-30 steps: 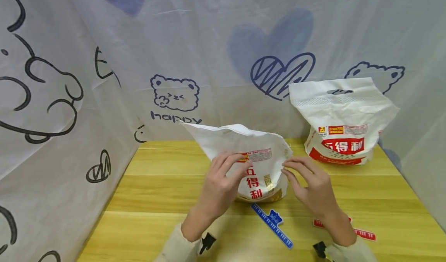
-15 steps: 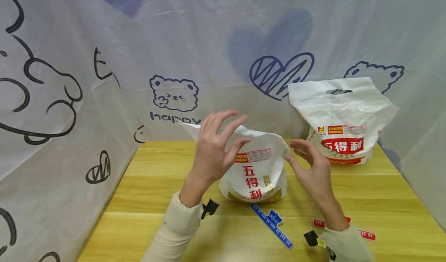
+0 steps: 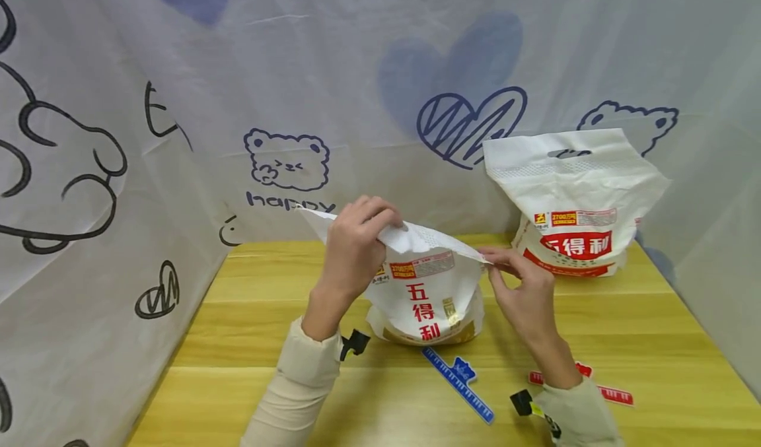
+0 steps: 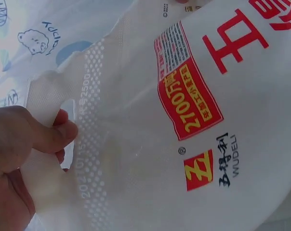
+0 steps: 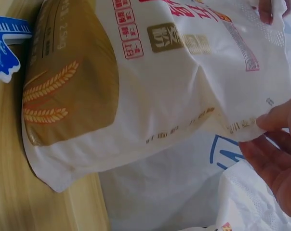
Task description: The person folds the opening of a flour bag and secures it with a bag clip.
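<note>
A white flour bag (image 3: pixel 423 315) with red lettering stands on the table, its upper part loose. My left hand (image 3: pixel 351 255) grips the bag's top edge; in the left wrist view, the thumb of that hand (image 4: pixel 34 144) lies over the handle slot (image 4: pixel 68 156), with fingertips showing through it. At the bag's top right corner, my right hand (image 3: pixel 526 295) pinches the edge between thumb and fingers, as the right wrist view of the hand (image 5: pixel 278 154) also shows. A blue piano-key-printed clip (image 3: pixel 459 384) lies on the table just in front of the bag.
A second flour bag (image 3: pixel 577 203) stands upright at the back right. A red piano-key-printed clip (image 3: pixel 615 395) lies partly behind my right forearm. Printed cloth (image 3: pixel 357 103) walls off the wooden table (image 3: pixel 261 302) at the back and both sides.
My left hand rose from the bag's front, spread its fingers, then took hold of the top edge. My right hand stayed near the right corner. The top edge now folds toward me.
</note>
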